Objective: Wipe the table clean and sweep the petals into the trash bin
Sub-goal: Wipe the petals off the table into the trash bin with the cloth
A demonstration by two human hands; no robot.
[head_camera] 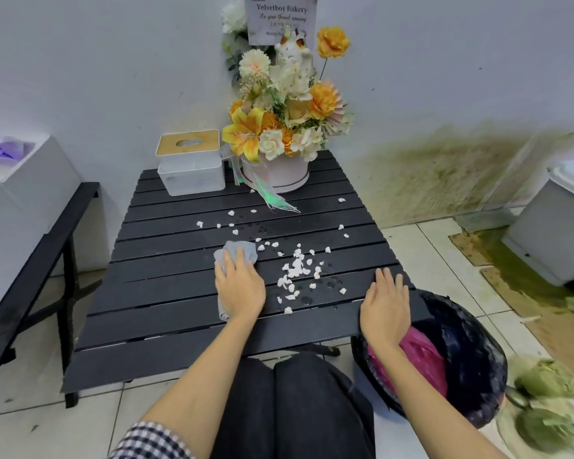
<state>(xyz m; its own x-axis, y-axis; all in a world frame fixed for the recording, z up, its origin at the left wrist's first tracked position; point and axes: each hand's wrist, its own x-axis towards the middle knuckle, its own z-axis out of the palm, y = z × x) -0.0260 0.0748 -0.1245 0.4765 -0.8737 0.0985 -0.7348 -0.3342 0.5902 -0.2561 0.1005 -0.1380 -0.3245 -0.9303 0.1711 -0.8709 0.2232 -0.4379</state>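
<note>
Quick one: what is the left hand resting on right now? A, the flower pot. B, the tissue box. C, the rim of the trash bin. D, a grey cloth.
D: the left hand lies flat on the grey cloth on the table, left of the petals.

I see: table (166, 293) matt black slats, wet glossy spots; rag (237, 251) soft grey fabric; tissue box (193, 173) white plastic, wood-look lid.

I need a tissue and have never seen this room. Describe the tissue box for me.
Find the black slatted table. At its far left corner, beside the flower arrangement, stands the tissue box: white, squarish, the only thing with a wooden lid.
</note>
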